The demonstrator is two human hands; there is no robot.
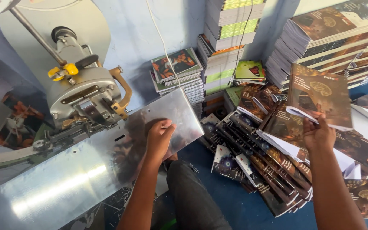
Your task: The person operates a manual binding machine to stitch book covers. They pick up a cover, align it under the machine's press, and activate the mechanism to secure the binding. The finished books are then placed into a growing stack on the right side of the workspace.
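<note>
Okay, I see the right hand (318,133) at right of centre pinching a brown-covered booklet (319,96) by its lower edge, thumb in front, fingers curled behind. The booklet is lifted clear of the pile, standing nearly upright with its cover facing the camera; its long axis runs left to right with a slight tilt, the right end lower. The white page edges show along its bottom left.

The left hand (159,137) sits at centre frame, fingers curled together and pressed down on the shiny metal plate (64,179), near the plate's upper right end. It holds nothing. The plate slopes from lower left of the frame up toward centre.

Below the lifted booklet, a fanned pile of similar booklets (269,170) lies overlapping on the blue floor (235,208), spines running diagonally toward the lower right. Upper left of the frame has a grey stitching machine head (81,91) with yellow knobs, just above the plate. Along the top, stacks of books (228,25) stand against the wall, and a taller leaning stack (333,38) fills the upper right. My dark-trousered knee (188,191) shows at bottom centre, between the arms.
</note>
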